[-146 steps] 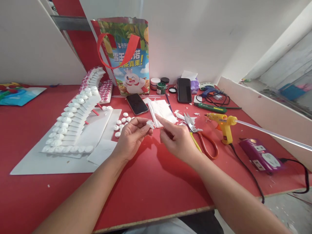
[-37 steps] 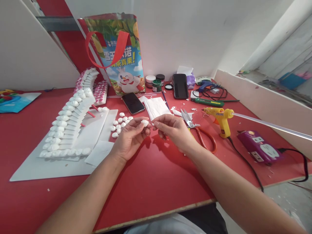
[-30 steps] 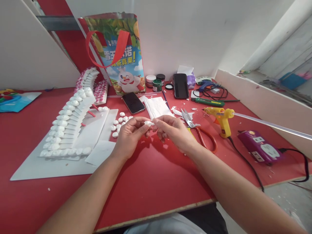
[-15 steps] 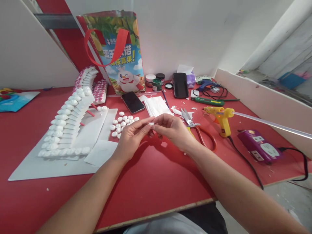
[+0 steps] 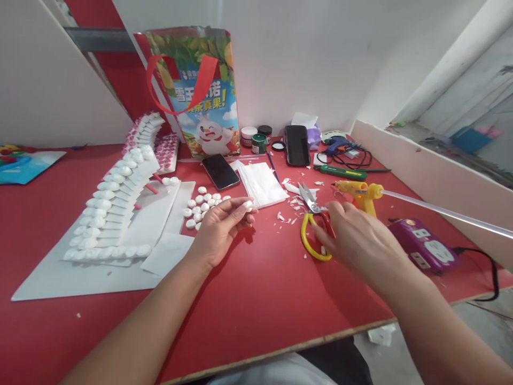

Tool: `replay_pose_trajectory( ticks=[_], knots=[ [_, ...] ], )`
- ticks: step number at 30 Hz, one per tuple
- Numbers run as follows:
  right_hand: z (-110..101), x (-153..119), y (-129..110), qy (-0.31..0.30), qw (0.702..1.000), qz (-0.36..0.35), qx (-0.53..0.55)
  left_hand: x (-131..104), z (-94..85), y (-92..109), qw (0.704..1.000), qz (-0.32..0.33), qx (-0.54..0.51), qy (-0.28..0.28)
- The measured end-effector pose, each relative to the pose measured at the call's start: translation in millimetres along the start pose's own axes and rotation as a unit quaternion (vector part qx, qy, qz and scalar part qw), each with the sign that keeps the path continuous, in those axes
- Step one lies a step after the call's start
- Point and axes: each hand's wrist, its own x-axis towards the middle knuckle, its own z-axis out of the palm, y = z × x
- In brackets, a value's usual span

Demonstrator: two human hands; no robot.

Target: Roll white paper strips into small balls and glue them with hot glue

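Note:
Between its thumb and fingers, my left hand (image 5: 224, 227) pinches a small white piece (image 5: 248, 205) above the middle of the red table. My right hand (image 5: 352, 235) is over the scissors (image 5: 309, 197), its fingers at the red handle and its thumb by the yellow one; whether it grips them is hard to tell. The blades lie partly open among white scraps. Left of my left hand are several round white pieces (image 5: 197, 209). A white curved structure (image 5: 108, 198) edged with such pieces stands on a white board (image 5: 80, 283).
A yellow glue gun (image 5: 360, 191) with a long clear stick and a purple power socket (image 5: 425, 243) lie at the right. Folded white paper (image 5: 262, 183), two phones, small jars and a printed bag (image 5: 204, 101) are further back.
My right hand has left the white piece and moved right to the scissors. My left hand keeps the piece, now more visible. The view has shifted slightly.

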Motion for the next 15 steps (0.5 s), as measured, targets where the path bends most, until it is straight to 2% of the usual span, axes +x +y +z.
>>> replay_pose_trajectory(
  ticks=[3,9,12,15],
  knots=[
    [12,-4,4,-0.068,0.996,0.005,-0.052,0,2.0,1,0.999,-0.023,-0.025,-0.006],
    [11,11,-1,-0.15,0.988,0.037,-0.014,-1,0.6,1,0.997,-0.047,-0.065,-0.002],
    [15,13,13,-0.141,0.989,0.04,0.02,-1,0.7,1,0.995,-0.055,-0.084,-0.005],
    [26,7,30,-0.082,0.989,0.018,0.122,0,1.5,1,0.994,-0.057,-0.098,-0.011]
  ],
)
